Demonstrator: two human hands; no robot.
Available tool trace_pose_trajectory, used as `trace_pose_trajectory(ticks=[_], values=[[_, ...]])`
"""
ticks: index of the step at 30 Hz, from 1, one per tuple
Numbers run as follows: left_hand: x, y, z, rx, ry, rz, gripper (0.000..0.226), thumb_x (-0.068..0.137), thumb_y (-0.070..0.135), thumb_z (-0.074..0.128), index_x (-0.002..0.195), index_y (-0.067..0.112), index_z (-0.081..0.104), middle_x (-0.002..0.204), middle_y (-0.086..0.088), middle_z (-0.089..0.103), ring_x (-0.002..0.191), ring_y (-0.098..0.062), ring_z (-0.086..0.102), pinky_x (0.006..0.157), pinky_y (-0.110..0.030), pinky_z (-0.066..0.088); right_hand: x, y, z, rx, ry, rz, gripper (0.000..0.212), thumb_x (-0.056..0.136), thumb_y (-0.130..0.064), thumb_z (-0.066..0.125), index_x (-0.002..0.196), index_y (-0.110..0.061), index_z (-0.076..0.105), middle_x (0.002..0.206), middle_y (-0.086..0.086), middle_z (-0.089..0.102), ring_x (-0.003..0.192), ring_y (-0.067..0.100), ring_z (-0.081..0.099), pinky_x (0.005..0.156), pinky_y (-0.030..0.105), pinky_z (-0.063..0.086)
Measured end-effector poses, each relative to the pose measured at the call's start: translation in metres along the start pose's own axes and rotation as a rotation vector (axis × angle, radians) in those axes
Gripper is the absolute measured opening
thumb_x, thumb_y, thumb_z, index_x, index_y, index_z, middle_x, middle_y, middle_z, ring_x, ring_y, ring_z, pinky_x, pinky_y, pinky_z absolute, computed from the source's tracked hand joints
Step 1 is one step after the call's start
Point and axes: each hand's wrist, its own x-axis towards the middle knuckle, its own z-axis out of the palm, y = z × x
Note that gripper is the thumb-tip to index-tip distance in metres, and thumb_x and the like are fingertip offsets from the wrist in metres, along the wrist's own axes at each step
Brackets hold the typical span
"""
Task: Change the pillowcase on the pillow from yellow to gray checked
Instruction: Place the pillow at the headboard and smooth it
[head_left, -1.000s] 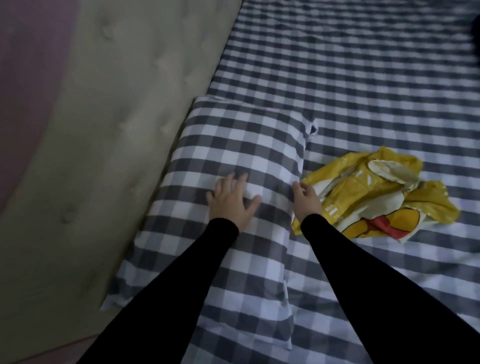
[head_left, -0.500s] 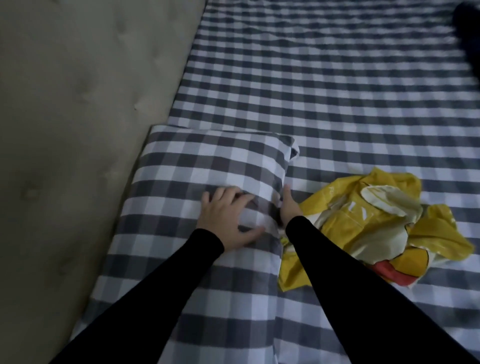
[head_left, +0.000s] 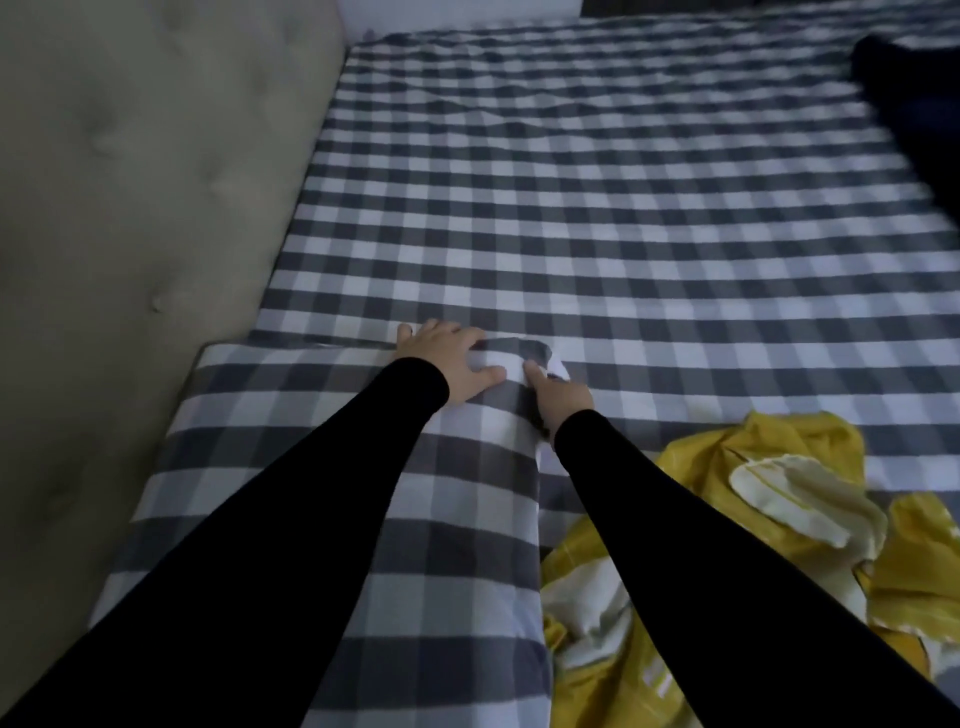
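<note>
A bed in a gray-and-white checked sheet filled the view, with a tufted beige padded headboard along its left edge and broad open sheet beyond. The pillow in its gray checked pillowcase lay against the headboard. The left hand pressed flat, fingers spread, on its far corner; the right hand pinched that corner's fabric. The crumpled yellow pillowcase lay just right of the pillow.

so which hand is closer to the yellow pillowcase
Right. The right hand is at the pillow's corner, just above the yellow pillowcase; the left hand rests farther left.
</note>
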Motion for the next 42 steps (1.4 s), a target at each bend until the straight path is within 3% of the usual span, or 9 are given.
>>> trace_pose_trajectory(ticks=[3, 7, 9, 14, 19, 26, 31, 36, 42], values=[[0.014, 0.003, 0.002, -0.026, -0.152, -0.045, 0.083, 0.073, 0.084, 0.039, 0.142, 0.037, 0.036, 0.147, 0.004, 0.043, 0.135, -0.023, 0.038, 0.114, -0.047, 0.014, 0.011, 0.006, 0.0, 0.082, 0.165, -0.077, 0.027, 0.082, -0.042, 0.067, 0.081, -0.015, 0.067, 0.094, 0.011, 0.067, 0.095, 0.027, 0.062, 0.088, 0.033, 0.05], [0.018, 0.003, 0.002, -0.017, -0.189, -0.053, 0.094, 0.064, 0.09, 0.039, 0.14, 0.036, 0.038, 0.143, 0.003, 0.048, 0.131, -0.024, 0.042, 0.113, -0.048, 0.016, 0.006, 0.005, 0.002, -0.054, 0.512, -0.482, 0.038, 0.076, -0.029, 0.074, 0.108, -0.017, 0.057, 0.121, 0.008, 0.048, 0.111, 0.023, 0.043, 0.089, 0.031, 0.041], [0.017, 0.003, 0.0, -0.011, -0.181, -0.052, 0.097, 0.061, 0.092, 0.04, 0.138, 0.034, 0.041, 0.14, 0.002, 0.051, 0.128, -0.024, 0.045, 0.109, -0.045, 0.02, 0.01, 0.0, 0.006, -0.104, 0.351, -0.553, 0.032, 0.081, -0.033, 0.069, 0.107, -0.015, 0.063, 0.117, 0.005, 0.056, 0.11, 0.019, 0.051, 0.091, 0.029, 0.043], [0.009, -0.002, -0.013, -0.087, -0.161, -0.074, 0.098, 0.055, 0.093, 0.046, 0.132, 0.033, 0.048, 0.137, 0.003, 0.053, 0.122, -0.021, 0.05, 0.105, -0.038, 0.035, 0.007, -0.006, 0.007, -0.106, -0.135, -0.211, 0.059, 0.086, -0.06, 0.05, 0.12, -0.014, 0.065, 0.118, 0.005, 0.066, 0.108, 0.024, 0.06, 0.1, 0.036, 0.045], [-0.003, -0.01, -0.02, -0.089, -0.054, -0.052, 0.093, 0.061, 0.09, 0.045, 0.136, 0.036, 0.044, 0.14, 0.004, 0.05, 0.125, -0.02, 0.047, 0.108, -0.04, 0.032, 0.005, 0.0, 0.014, 0.295, -0.383, 0.065, 0.086, 0.056, -0.074, 0.072, 0.119, -0.014, 0.066, 0.109, 0.011, 0.072, 0.1, 0.028, 0.069, 0.094, 0.041, 0.052], [-0.022, -0.031, 0.004, -0.001, 0.026, -0.192, 0.089, 0.072, 0.088, 0.024, 0.145, 0.037, 0.029, 0.153, 0.001, 0.032, 0.139, -0.029, 0.027, 0.111, -0.054, 0.018, -0.018, -0.002, 0.021, -0.069, -0.12, -0.027, 0.069, 0.092, -0.064, 0.03, 0.14, -0.017, 0.045, 0.135, 0.017, 0.051, 0.122, 0.034, 0.049, 0.106, 0.038, 0.035], [-0.029, -0.051, -0.001, -0.129, -0.057, -0.166, 0.088, 0.072, 0.089, 0.024, 0.145, 0.041, 0.029, 0.153, 0.003, 0.034, 0.139, -0.025, 0.032, 0.114, -0.053, 0.013, -0.021, 0.007, 0.022, 0.147, -0.133, 0.066, 0.077, 0.091, -0.066, 0.036, 0.13, -0.003, 0.053, 0.127, 0.011, 0.058, 0.117, 0.031, 0.054, 0.102, 0.033, 0.04], [-0.046, -0.111, -0.001, -0.066, 0.139, -0.383, 0.08, 0.079, 0.082, 0.029, 0.144, 0.036, 0.031, 0.156, 0.001, 0.025, 0.141, -0.026, 0.024, 0.112, -0.058, 0.016, -0.03, 0.018, 0.018, 0.02, 0.215, -0.179, 0.063, 0.094, -0.05, 0.044, 0.147, -0.02, 0.031, 0.148, 0.009, 0.039, 0.135, 0.03, 0.036, 0.11, 0.043, 0.028], [-0.058, -0.156, 0.011, -0.104, 0.019, -0.484, 0.085, 0.08, 0.082, 0.018, 0.148, 0.033, 0.025, 0.158, 0.004, 0.021, 0.144, -0.02, 0.019, 0.115, -0.05, 0.012, -0.038, 0.012, 0.046, -0.053, -0.109, -0.325, 0.073, 0.091, -0.053, 0.05, 0.152, -0.031, 0.015, 0.16, -0.002, 0.012, 0.145, 0.018, 0.018, 0.115, 0.032, 0.015]])
